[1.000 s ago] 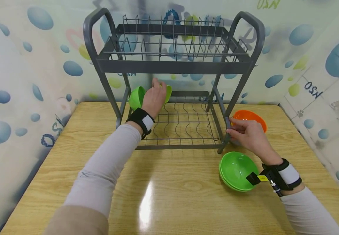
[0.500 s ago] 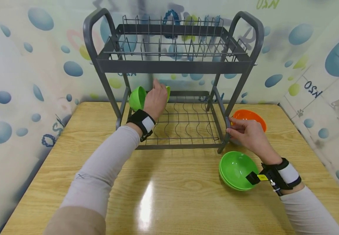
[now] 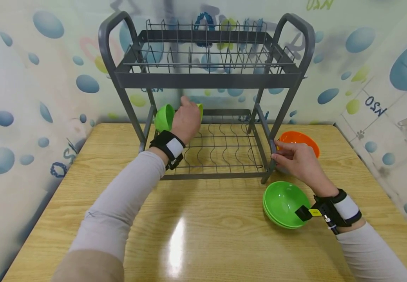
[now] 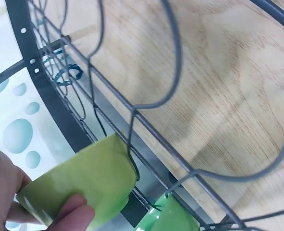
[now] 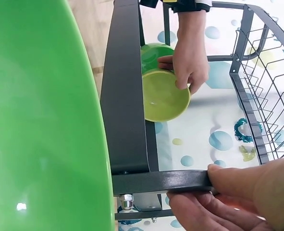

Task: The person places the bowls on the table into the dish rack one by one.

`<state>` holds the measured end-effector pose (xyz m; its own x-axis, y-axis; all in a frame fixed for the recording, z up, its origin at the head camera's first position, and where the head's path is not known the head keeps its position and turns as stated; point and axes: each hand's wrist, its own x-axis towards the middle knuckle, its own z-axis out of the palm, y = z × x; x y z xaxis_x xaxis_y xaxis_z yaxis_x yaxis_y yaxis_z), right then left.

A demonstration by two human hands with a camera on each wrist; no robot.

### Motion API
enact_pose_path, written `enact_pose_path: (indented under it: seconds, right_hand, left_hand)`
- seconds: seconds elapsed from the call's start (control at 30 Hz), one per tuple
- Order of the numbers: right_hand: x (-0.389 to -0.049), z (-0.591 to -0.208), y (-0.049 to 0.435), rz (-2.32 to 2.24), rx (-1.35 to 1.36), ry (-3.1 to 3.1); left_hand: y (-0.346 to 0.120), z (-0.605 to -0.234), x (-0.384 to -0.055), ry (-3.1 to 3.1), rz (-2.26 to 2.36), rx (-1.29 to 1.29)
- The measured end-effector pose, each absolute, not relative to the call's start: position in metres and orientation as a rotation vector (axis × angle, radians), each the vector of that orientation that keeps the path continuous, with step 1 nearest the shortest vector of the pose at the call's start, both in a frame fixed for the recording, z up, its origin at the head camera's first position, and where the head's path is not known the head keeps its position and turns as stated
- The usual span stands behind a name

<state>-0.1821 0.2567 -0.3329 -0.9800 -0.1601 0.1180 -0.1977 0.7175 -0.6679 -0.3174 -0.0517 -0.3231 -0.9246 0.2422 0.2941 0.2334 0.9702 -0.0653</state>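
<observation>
A two-tier dark grey dish rack (image 3: 207, 81) stands on the table. Inside its lower tier, my left hand (image 3: 186, 122) grips the rim of a yellow-green bowl (image 4: 91, 175), thumb on one side and fingers on the other. That bowl is tipped on its side among the lower wires, and from the head most of it is behind the hand. A green bowl (image 3: 163, 118) stands on edge just left of it at the tier's left end. My right hand (image 3: 300, 162) pinches the rack's right side bar (image 5: 166, 181) between thumb and fingers.
Stacked green bowls (image 3: 283, 203) sit on the table (image 3: 217, 235) below my right wrist. An orange bowl (image 3: 301, 141) lies behind the right hand, beside the rack. The upper wire tier (image 3: 207, 62) overhangs my left hand, and a patterned wall (image 3: 66, 102) rises close behind.
My left hand has shifted very slightly with the yellow-green bowl, whose visible edge now shows a little further left. The right hand keeps its hold on the side bar.
</observation>
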Motion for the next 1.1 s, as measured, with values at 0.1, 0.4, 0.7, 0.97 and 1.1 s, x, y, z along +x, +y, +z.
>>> enact_pose_path:
  seconds: [0.1, 0.4, 0.7, 0.97, 1.1]
  right_hand:
    - [-0.182, -0.333, 0.257, 1.133, 0.294, -2.866]
    - [-0.183, -0.334, 0.257, 1.138, 0.292, -2.868]
    - [-0.184, -0.334, 0.258, 1.169, 0.293, -2.857]
    - [-0.185, -0.334, 0.258, 1.185, 0.299, -2.853]
    - [-0.185, -0.335, 0.259, 1.184, 0.3, -2.862]
  left_hand:
    - [-0.054, -0.322, -0.318, -2.8, -0.034, -0.332]
    - [-0.058, -0.321, -0.321, -2.854, -0.148, -0.281]
    - [-0.062, -0.311, -0.325, -2.947, -0.17, -0.278]
    - [-0.066, -0.309, -0.317, -2.992, -0.248, -0.32]
    - [-0.068, -0.309, -0.314, -3.019, -0.375, -0.291]
